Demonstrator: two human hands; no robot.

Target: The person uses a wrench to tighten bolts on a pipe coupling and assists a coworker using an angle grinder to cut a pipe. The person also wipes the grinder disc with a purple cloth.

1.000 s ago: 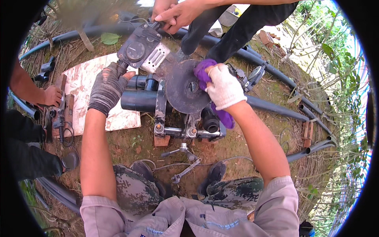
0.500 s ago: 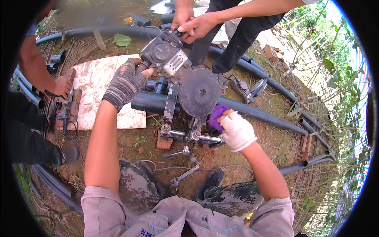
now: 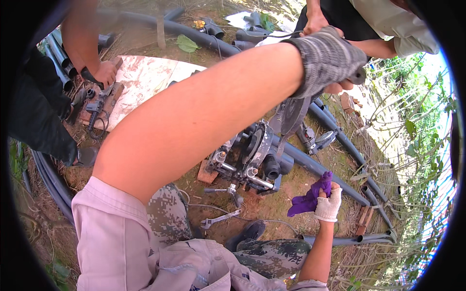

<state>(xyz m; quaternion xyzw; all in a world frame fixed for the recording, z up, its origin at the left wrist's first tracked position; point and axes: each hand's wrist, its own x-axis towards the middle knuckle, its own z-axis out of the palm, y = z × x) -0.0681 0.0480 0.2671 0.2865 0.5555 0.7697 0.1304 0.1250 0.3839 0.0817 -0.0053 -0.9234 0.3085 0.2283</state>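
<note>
My left hand [image 3: 335, 58], in a grey striped fingerless glove, reaches across to the far right. It is closed around the round heating plate [image 3: 294, 116], which hangs below it, nearly edge-on; the grip itself is largely hidden. A co-worker's hand [image 3: 315, 23] is close beside it. In its white glove, my right hand [image 3: 330, 201] is closed on a crumpled purple cloth [image 3: 310, 195], low on the right. Between them stands the metal pipe clamp frame [image 3: 252, 177], with a black pipe fitting [image 3: 273, 165] in it. My left forearm covers part of the frame.
A long black pipe [image 3: 318, 167] runs right from the frame. An adjustable wrench [image 3: 220, 219] lies near my feet. At left, another person's hand [image 3: 106, 73] is by a power tool [image 3: 97, 106] and a pale board [image 3: 133, 72]. Bricks [image 3: 365, 217] support pipes.
My left hand has swung right and away with the heating plate, clear of the clamp frame. My right hand has drawn back to the right with the purple cloth.
</note>
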